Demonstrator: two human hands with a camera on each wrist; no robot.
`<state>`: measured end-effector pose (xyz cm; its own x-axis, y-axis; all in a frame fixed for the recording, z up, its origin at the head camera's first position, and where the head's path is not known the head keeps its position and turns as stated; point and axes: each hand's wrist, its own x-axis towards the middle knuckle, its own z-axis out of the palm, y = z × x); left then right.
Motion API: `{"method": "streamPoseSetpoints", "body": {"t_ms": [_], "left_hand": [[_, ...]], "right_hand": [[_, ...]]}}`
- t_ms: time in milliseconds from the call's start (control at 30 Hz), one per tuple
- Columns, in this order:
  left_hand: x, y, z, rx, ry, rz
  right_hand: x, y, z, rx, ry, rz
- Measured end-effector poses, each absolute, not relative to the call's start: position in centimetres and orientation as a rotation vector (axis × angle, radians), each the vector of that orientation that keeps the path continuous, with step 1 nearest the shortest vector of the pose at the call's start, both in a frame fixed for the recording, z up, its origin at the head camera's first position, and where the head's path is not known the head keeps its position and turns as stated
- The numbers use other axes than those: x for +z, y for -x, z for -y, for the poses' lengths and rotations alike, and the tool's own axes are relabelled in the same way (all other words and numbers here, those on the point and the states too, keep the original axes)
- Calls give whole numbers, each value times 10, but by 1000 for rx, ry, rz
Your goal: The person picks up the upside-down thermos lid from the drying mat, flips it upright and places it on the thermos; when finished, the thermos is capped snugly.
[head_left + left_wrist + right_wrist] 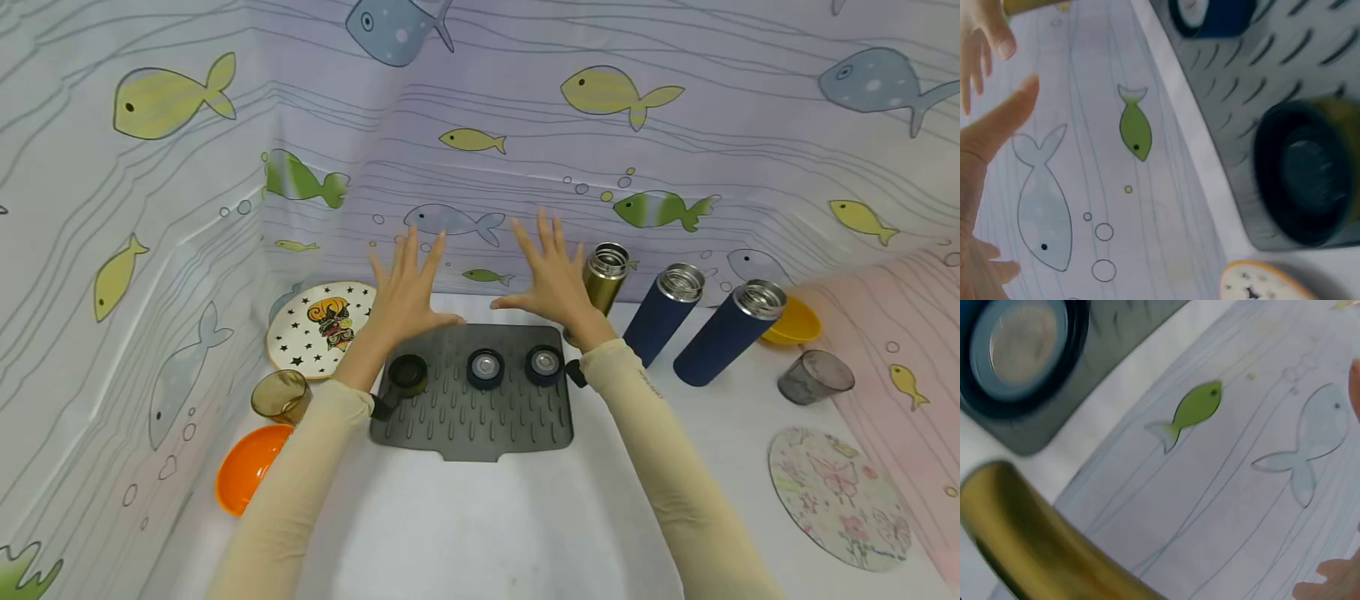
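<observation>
Both hands are raised with fingers spread above the far edge of a dark grey ribbed mat (pixel 472 417). My left hand (pixel 408 287) and right hand (pixel 551 275) hold nothing. On the mat lie three upturned bottle lids: a black-and-gold lid (pixel 407 372) (pixel 1304 178), a blue lid (pixel 486 367) and another blue lid (pixel 544 363) (pixel 1019 347). Right of the mat stand three open flasks: a gold flask (pixel 603 279) (pixel 1035 544) and two navy flasks (pixel 663 312) (pixel 727 332).
A star-patterned plate (pixel 318 329), an amber cup (pixel 281 396) and an orange bowl (pixel 247 475) sit at the left. A yellow bowl (pixel 793 323), a grey cup (pixel 813 377) and a floral round mat (pixel 836 498) lie at the right. Fish-print sheeting (pixel 525 125) walls the area.
</observation>
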<state>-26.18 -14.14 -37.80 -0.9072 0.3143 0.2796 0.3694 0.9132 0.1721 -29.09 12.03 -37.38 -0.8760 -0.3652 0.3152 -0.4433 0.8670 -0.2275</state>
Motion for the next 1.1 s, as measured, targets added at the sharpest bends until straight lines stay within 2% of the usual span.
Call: {"method": "streamPoseSetpoints", "body": {"t_ms": [233, 433, 700, 1100], "left_hand": [[-409, 218, 154, -746, 515, 2731], [-444, 196, 165, -953, 443, 2772], [-473, 183, 175, -984, 360, 2863], [-485, 180, 175, -964, 212, 3001]], "right_hand": [[-391, 257, -127, 840, -627, 2643], [-413, 238, -124, 1067, -610, 2641], [-438, 221, -113, 1224, -638, 2674], [-455, 207, -103, 1409, -627, 2686]]}}
